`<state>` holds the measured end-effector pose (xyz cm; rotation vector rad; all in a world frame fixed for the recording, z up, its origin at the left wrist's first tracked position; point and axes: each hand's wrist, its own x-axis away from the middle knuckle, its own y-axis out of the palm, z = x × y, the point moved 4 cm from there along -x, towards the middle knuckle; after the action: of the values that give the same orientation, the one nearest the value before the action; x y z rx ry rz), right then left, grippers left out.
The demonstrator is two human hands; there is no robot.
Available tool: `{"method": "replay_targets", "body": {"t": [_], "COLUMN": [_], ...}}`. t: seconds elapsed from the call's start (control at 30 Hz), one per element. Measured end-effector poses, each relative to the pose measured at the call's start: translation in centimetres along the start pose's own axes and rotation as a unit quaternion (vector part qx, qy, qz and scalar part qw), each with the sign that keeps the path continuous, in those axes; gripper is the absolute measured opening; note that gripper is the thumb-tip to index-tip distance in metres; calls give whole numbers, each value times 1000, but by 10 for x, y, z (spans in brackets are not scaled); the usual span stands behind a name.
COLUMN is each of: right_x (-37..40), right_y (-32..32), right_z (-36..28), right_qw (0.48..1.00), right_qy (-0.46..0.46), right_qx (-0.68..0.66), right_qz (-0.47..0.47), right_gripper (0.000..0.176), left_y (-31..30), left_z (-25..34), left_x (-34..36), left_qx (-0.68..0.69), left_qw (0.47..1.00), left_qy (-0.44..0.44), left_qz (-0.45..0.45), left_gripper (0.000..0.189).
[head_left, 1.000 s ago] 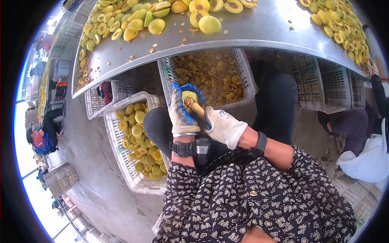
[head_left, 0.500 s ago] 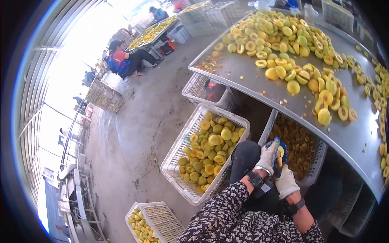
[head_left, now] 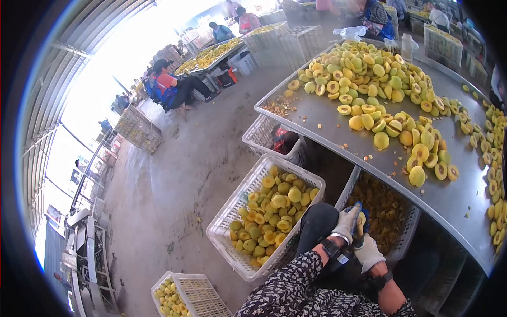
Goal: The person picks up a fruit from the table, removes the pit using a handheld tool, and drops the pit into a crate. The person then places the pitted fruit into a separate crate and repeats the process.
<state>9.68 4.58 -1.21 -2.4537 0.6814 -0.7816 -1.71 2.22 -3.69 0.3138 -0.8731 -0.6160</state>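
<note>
My left hand [head_left: 346, 223], in a white glove with a blue palm, is closed around a yellow stone-fruit half [head_left: 361, 217]. Just below it, my gloved right hand [head_left: 370, 254] grips a small tool [head_left: 359, 238] whose dark part shows at the fingers; its kind is hard to make out. The tool's end is against or close to the fruit. Both hands are above my lap, beside a white crate [head_left: 404, 248] of brownish fruit pieces [head_left: 383, 208] under the table edge.
A metal table [head_left: 322, 119] bears a heap of halved yellow fruit [head_left: 369, 68] and scattered pits [head_left: 280, 107]. On the floor to my left stands a white crate [head_left: 219, 224] of fruit halves, with a smaller crate [head_left: 203, 293] nearer me. A person [head_left: 168, 87] sits farther off.
The view has tilted up a little, so more people and tables show at the back. My hands stay together at the fruit half, with only a slight shift.
</note>
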Motion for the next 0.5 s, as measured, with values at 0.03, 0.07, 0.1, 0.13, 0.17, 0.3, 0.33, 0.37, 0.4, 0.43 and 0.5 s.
{"method": "replay_targets", "body": {"t": [0.03, 0.07, 0.1, 0.13, 0.17, 0.3, 0.33, 0.37, 0.4, 0.43, 0.5], "right_x": [-2, -2, 3, 9, 11, 11, 11, 6, -3, -7, -8], "right_y": [2, 3, 1, -2, -6, -14, -14, -12, -5, 1, 7], "right_z": [2, 4, -1, -6, -11, -22, -21, -14, -3, 3, 6], "right_qw": [1000, 1000, 1000, 1000, 1000, 999, 999, 999, 999, 997, 999], "right_qy": [-7, -8, -1, 5, 3, 32, 39, 40, 25, 10, 9], "right_qx": [-19, -20, -22, -23, -24, 21, 15, 16, -22, -60, -30], "right_qz": [-11, -10, -4, 4, 7, -10, -19, -19, -36, -53, -32], "right_gripper": [45, 45, 46, 46, 46, 46, 46, 46, 47, 47, 46], "left_y": [-2, -4, -6, -7, -7, -11, -11, -11, -10, -12, -16], "left_z": [0, -1, -3, -6, -6, -10, -11, -12, -11, -13, -14], "left_x": [-2, -5, -6, -5, -8, -13, -14, -16, -16, -18, -22], "left_qx": [-18, -19, -20, -21, -22, -31, -37, -36, -27, -17, -38], "left_qw": [1000, 1000, 1000, 1000, 1000, 999, 999, 999, 999, 999, 998], "left_qy": [17, 19, 10, 3, 5, 5, 21, 20, 30, 38, 45], "left_qz": [12, 11, 2, -9, -11, 24, 16, 15, 15, 17, 19], "left_gripper": [25, 25, 24, 24, 24, 22, 21, 21, 21, 21, 21]}}
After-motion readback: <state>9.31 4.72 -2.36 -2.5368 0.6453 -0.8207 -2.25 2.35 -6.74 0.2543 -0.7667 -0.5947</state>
